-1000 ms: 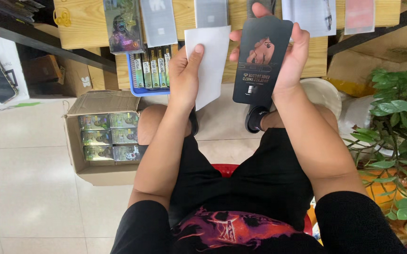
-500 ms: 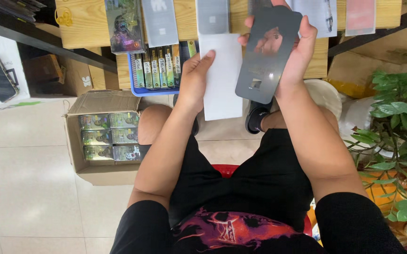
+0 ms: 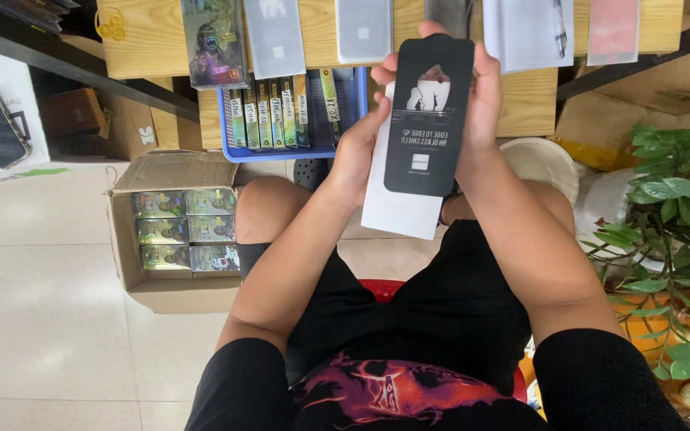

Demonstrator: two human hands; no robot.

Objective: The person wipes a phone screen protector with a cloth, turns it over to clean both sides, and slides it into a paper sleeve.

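Black sleeve (image 3: pixel 428 120) now brought over white envelope (image 3: pixel 397 203), both hands gripping: left (image 3: pixel 358 152) envelope, right (image 3: pixel 480 96) sleeve. Best kept edges aligned, sliding straight, thumbs clear of opening.

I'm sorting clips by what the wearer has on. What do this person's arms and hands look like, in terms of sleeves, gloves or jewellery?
Both arms are bare from the short black sleeves down. The left hand and the right hand wear no gloves, and no ring, watch or bracelet shows on the visible parts. The black top has a red and pink print on its front.
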